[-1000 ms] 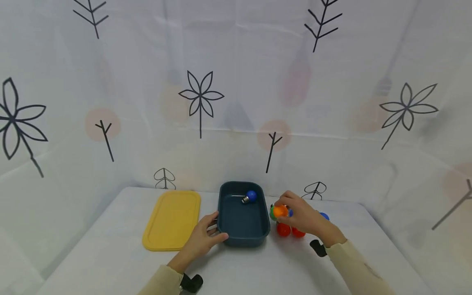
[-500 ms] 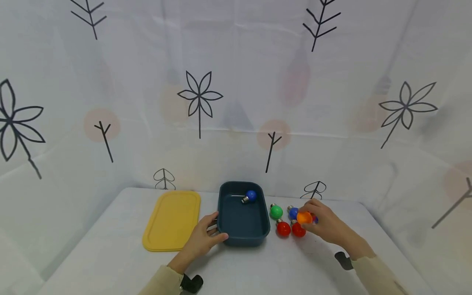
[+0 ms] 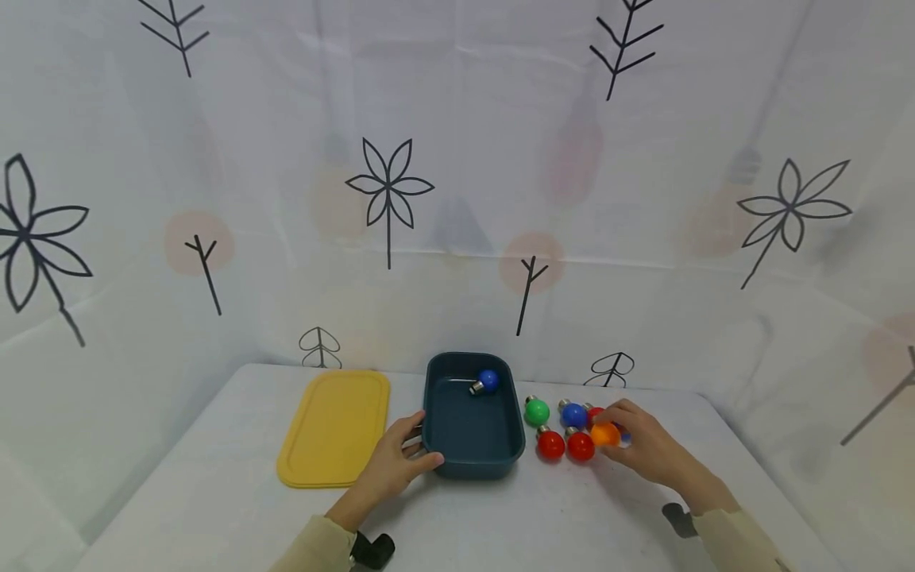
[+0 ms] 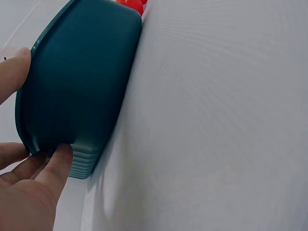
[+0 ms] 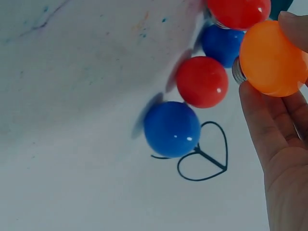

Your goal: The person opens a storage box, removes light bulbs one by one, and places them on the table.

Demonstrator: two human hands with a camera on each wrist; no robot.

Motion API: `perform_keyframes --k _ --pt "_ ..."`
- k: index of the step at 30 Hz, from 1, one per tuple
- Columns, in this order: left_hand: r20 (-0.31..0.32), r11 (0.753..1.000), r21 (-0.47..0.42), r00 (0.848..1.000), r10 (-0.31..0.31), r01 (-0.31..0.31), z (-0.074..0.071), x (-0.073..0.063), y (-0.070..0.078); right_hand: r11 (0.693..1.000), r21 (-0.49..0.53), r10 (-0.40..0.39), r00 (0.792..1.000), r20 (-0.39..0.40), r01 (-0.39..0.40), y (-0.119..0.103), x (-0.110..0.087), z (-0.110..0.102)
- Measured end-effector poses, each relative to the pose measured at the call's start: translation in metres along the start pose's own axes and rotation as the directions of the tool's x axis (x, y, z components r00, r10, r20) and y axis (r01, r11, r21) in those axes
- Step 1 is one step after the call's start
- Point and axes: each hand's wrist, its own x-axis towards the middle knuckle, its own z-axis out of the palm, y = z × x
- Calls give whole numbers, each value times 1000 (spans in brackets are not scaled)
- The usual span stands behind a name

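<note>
A dark teal box (image 3: 472, 437) stands mid-table with one blue light bulb (image 3: 488, 380) inside. My left hand (image 3: 393, 465) grips its near left corner, and the left wrist view has the thumb at the rim and the fingertips against the outer wall. My right hand (image 3: 646, 445) pinches an orange light bulb (image 3: 604, 434) between thumb and fingers, its metal base showing in the right wrist view. Close by lie a green bulb (image 3: 537, 412), a blue bulb (image 3: 574, 415) and red bulbs (image 3: 550, 446). Another blue bulb (image 5: 172, 129) is mostly behind the right hand in the head view.
A yellow lid-like panel (image 3: 333, 429) lies flat left of the box. White cloth covers the table (image 3: 529, 524), and a patterned curtain (image 3: 457, 302) hangs behind it. Each wrist carries a black device (image 3: 373, 550).
From beside the box, my right hand has moved right and slightly nearer with the orange bulb, uncovering the green and blue bulbs. The left hand and box stay in place.
</note>
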Motion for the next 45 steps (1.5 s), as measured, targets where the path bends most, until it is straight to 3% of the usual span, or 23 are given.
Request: perform_keyframes --k 13,17,41,45 --pt "3 1000 -25 1000 5 -5 0 2 -2 990 18 135 988 73 -137 14 1 13" --pt "3 999 -34 1000 6 -6 0 2 -2 989 21 143 986 87 -145 14 1 15" --pt "2 1000 -22 1000 9 -9 1 1 -2 989 -43 146 984 106 -142 11 1 18" --pt "3 1000 -24 1000 7 -7 0 1 -3 996 -41 81 992 93 -78 9 3 15"
